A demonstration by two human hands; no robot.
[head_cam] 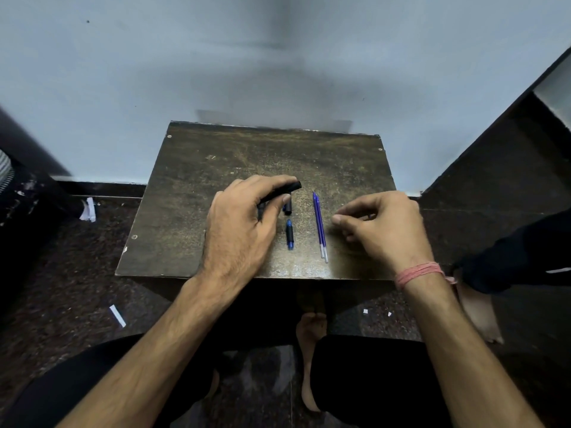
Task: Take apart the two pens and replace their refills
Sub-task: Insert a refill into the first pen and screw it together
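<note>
Left hand grip: a black pen barrel (279, 191) is being held by the left hand (244, 223) in the middle of the frame; the fingers are being closed narrowly over it, and its far end is showing past the fingertips, pointing to the upper right.
Right hand grip: the right hand (383, 223) is being kept at the right of centre with the fingers curled loosely; whether something small is being pinched cannot be told.
Refills: two thin blue refills (319, 227) are lying side by side on the table (191, 180), touching each other, between the two hands.
Small parts: a short black and blue pen piece (289, 234) is lying just left of the refills; another dark piece (288, 206) is partly hidden under the left fingertips.
Handling, barrel: it is judged to be light, stiff and smooth, so it is probably best taken around its middle.
Handling, refills: they are judged to be very light, slender and easily bent; a pinch near the middle of one is advised, away from the writing tip.
Rolling risk: round parts may be rolling on the flat top.
</note>
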